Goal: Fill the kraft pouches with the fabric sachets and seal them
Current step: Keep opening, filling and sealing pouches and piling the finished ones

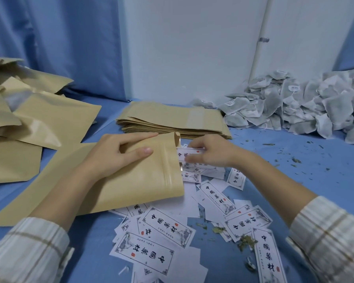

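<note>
My left hand (119,154) lies on the pouch (131,180), fingers curled over its far edge and thumb flat on its face, gripping it near the mouth. The pouch is smooth tan kraft paper, flat and rectangular, with a pressed zip strip running just behind its open right end; it lies on the blue cloth of the tabletop (294,180), over some of the cards (164,227). My right hand (211,155) pinches one card (189,154) at the pouch mouth; the card's left end is hidden behind the paper lip, and I cannot tell how far in it goes. The cards are white slips with black characters and a small red seal, scattered loosely. Behind them sits a neat stack (172,119) of flat pouches. Sachets (307,105), grey-white, crumpled fabric with strings, are heaped at the far right, cut off by the edge. More pouches (29,115) lie at the left. Dry green flakes (247,240) speckle the cloth.
</note>
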A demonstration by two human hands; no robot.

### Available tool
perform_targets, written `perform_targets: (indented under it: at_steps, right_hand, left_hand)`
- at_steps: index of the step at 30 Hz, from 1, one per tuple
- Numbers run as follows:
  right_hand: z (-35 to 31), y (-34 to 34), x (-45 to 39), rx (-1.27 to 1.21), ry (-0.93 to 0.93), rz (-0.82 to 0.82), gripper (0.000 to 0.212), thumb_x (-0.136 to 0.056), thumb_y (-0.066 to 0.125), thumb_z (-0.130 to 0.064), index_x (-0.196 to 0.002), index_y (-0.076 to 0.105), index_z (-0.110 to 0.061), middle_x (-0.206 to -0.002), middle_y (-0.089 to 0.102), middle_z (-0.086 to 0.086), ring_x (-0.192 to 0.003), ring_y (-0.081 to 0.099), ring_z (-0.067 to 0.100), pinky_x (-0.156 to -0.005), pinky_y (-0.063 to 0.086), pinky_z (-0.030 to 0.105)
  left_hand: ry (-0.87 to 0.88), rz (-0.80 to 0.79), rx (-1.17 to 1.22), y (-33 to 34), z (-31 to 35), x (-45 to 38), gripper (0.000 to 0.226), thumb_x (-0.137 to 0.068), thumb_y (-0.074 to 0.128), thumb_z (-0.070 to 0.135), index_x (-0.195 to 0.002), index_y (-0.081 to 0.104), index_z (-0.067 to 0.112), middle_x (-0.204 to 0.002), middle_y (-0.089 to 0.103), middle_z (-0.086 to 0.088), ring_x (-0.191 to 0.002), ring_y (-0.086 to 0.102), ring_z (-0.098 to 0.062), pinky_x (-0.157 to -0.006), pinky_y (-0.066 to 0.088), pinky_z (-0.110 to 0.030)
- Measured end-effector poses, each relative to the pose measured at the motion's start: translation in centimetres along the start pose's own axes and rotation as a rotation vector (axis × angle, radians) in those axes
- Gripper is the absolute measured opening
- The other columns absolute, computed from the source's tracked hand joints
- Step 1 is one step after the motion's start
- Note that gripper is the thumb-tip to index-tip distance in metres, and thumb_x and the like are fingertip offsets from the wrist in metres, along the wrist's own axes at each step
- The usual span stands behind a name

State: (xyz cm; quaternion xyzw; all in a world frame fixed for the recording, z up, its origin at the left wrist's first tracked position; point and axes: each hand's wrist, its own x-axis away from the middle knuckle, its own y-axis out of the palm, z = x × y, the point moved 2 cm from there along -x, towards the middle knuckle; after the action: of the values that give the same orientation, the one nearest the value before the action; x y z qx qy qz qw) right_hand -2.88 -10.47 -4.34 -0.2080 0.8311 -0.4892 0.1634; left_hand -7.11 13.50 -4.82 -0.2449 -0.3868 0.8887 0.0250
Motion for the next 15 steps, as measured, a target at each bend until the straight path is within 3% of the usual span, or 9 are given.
perform_targets:
  at_steps: [3, 5, 9, 12, 15]
  right_hand:
    - [-1.4, 1.2, -0.7, -0.109, -0.093, 0.035, 0.025, -0.09, 0.058, -0.029, -0.094, 0.065, -0.006, -0.085, 0.063, 0.01, -0.08, 0.055, 0.022, -0.072, 0.044, 0.033]
    - [-1.9, 1.5, -1.3, -0.024, -0.12, -0.008, 0.023, -0.089, 0.058, -0.028, -0.104, 0.065, -0.011, -0.097, 0.066, 0.006, -0.09, 0.059, 0.02, -0.081, 0.046, 0.033]
    - [1.4, -0.9, -0.9, -0.015, 0.079, -0.079, 0.027, -0.084, 0.066, -0.028, -0.11, 0.059, -0.026, -0.088, 0.06, -0.007, -0.068, 0.056, 0.01, -0.068, 0.045, 0.017]
    - [4.0, -0.9, 0.1, 0.261, 0.129, -0.179, 0.039, -0.083, 0.063, -0.042, -0.12, 0.054, -0.034, -0.118, 0.054, -0.003, -0.108, 0.05, 0.015, -0.094, 0.041, 0.032]
    - [2.9, 0.5, 0.4, 0.083, -0.013, -0.104, 0.039, -0.08, 0.067, -0.044, -0.117, 0.059, -0.036, -0.124, 0.053, -0.01, -0.119, 0.04, 0.011, -0.1, 0.033, 0.03]
  left_hand:
    - [0.003, 0.006, -0.021, 0.1, 0.1, -0.1, 0.041, -0.072, 0.054, 0.066, -0.113, 0.054, 0.064, -0.108, 0.055, 0.045, -0.102, 0.051, 0.019, -0.076, 0.033, 0.001]
    - [0.009, 0.005, -0.027, 0.2, 0.3, 0.0, 0.041, -0.072, 0.056, 0.066, -0.113, 0.054, 0.064, -0.109, 0.056, 0.045, -0.1, 0.051, 0.02, -0.076, 0.033, 0.001]
    - [-0.009, 0.014, 0.017, -0.3, -0.2, 0.3, 0.04, -0.074, 0.063, 0.066, -0.113, 0.056, 0.062, -0.113, 0.057, 0.04, -0.103, 0.053, 0.017, -0.082, 0.039, -0.005]
    - [-0.028, 0.023, 0.033, -0.5, -0.5, 0.2, 0.038, -0.074, 0.059, 0.061, -0.112, 0.057, 0.061, -0.113, 0.058, 0.038, -0.104, 0.054, 0.014, -0.084, 0.04, -0.007]
    - [-0.013, 0.022, 0.054, -0.4, -0.3, 0.1, 0.037, -0.075, 0.06, 0.057, -0.112, 0.058, 0.06, -0.112, 0.058, 0.039, -0.103, 0.054, 0.015, -0.082, 0.039, -0.004]
